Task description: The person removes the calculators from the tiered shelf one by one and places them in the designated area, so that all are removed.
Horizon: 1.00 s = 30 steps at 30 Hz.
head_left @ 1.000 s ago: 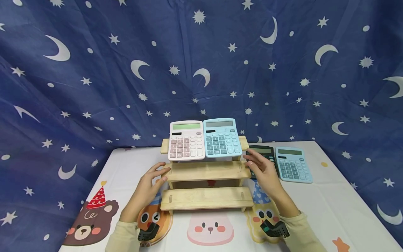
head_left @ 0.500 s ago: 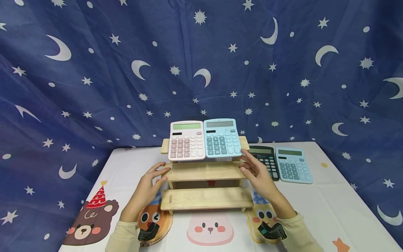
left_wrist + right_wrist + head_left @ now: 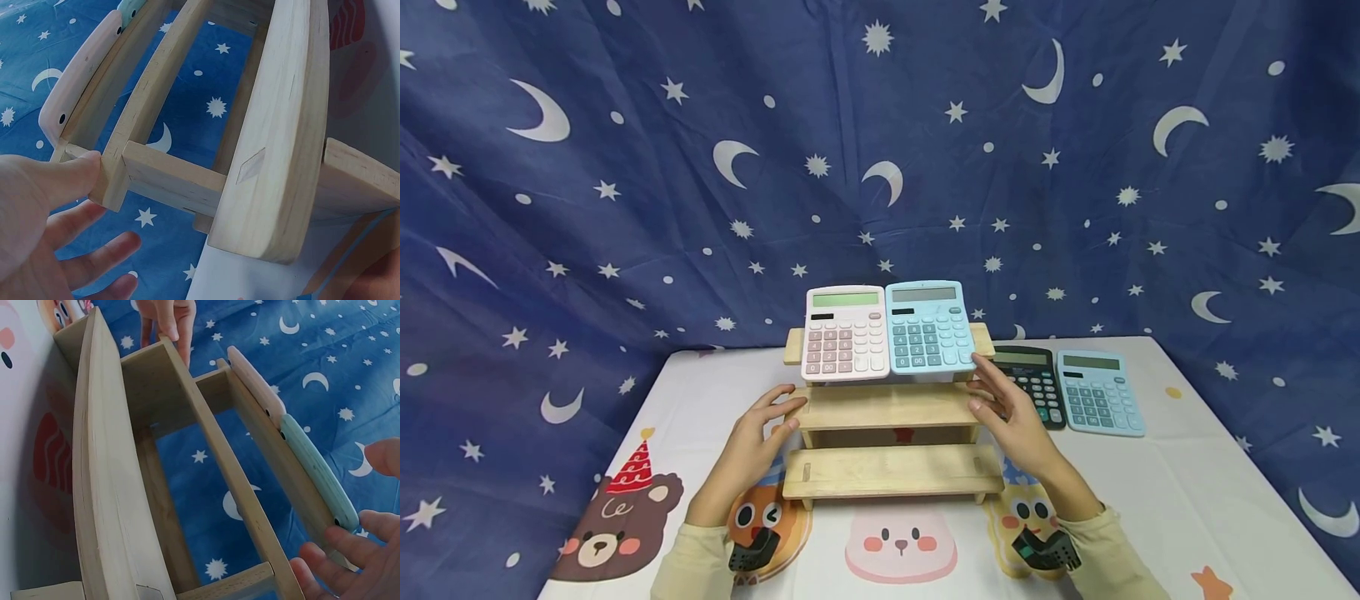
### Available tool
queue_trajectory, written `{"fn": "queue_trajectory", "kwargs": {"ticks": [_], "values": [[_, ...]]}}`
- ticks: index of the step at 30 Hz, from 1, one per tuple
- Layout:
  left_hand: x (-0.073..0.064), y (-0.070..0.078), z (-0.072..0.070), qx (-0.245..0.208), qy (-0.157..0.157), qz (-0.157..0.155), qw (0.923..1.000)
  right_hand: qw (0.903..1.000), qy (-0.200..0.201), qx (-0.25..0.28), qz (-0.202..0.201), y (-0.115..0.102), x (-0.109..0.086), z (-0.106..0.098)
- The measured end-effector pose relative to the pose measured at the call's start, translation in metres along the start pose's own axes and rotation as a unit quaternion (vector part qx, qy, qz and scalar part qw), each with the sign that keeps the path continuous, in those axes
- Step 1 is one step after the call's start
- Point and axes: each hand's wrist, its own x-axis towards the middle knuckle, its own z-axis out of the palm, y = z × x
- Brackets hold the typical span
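Observation:
In the head view, a pale pink calculator (image 3: 846,333) and a light blue calculator (image 3: 929,327) lean side by side on the top tier of a three-tier wooden display stand (image 3: 891,471). My left hand (image 3: 747,450) rests against the left end of the middle shelf; in the left wrist view, one digit touches that end while the other fingers spread loosely. My right hand (image 3: 1018,429) is at the stand's right side. Its fingertips (image 3: 340,540) touch the lower right corner of the blue calculator in the right wrist view, the thumb held apart.
Behind my right hand, a black calculator (image 3: 1033,385), partly covered, and a second light blue calculator (image 3: 1100,393) lie on the table. A white cloth with cartoon animals (image 3: 1225,500) covers the tabletop. A dark blue star-and-moon curtain (image 3: 880,100) hangs behind.
My right hand has moved slightly left, from beside the stand to the blue calculator's lower right corner, uncovering more of the black calculator. My left hand has stayed in place.

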Motion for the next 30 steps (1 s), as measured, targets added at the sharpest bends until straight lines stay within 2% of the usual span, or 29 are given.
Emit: {"fn": "queue_trajectory", "kwargs": {"ticks": [22, 26, 30], "values": [[0.0005, -0.0005, -0.0002, -0.006, -0.002, -0.004, 1.0, 0.998, -0.006, 0.062, -0.013, 0.0075, 0.0021, 0.006], [0.0004, -0.0006, -0.0003, -0.005, 0.001, 0.0, 1.0, 0.9953, -0.006, 0.096, -0.018, 0.0078, 0.002, 0.0053], [0.0006, -0.0009, -0.0003, -0.002, 0.001, 0.001, 1.0, 0.9893, 0.001, 0.146, 0.012, 0.0066, 0.0017, 0.003]]}}
